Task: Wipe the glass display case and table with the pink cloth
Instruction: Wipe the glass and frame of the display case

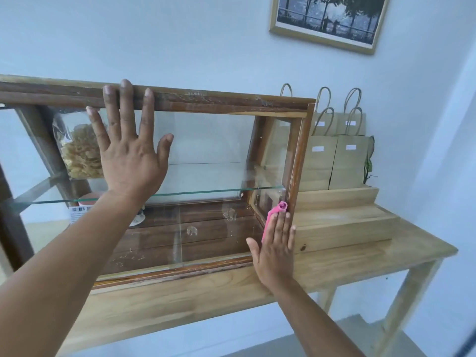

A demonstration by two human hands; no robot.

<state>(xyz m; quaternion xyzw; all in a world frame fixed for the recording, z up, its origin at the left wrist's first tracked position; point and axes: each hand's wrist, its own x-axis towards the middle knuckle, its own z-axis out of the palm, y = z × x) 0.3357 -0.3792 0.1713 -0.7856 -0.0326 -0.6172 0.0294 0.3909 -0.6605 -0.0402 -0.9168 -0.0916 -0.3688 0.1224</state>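
Observation:
A wooden-framed glass display case [231, 103] stands on a light wooden table [360, 258]. My left hand [128, 153] lies flat with fingers spread on the front glass, its fingertips reaching the top rail. My right hand [277, 246] presses the pink cloth [277, 210] against the lower right corner of the front glass, beside the right frame post. Most of the cloth is hidden under the fingers. Smudges show on the lower glass.
Inside the case are a glass shelf [219, 193], a bag of crackers [77, 148] and a small packet at the lower left. Wooden steps [342, 215] with several brown paper bags [332, 155] stand right of the case. A framed picture [329, 19] hangs on the wall.

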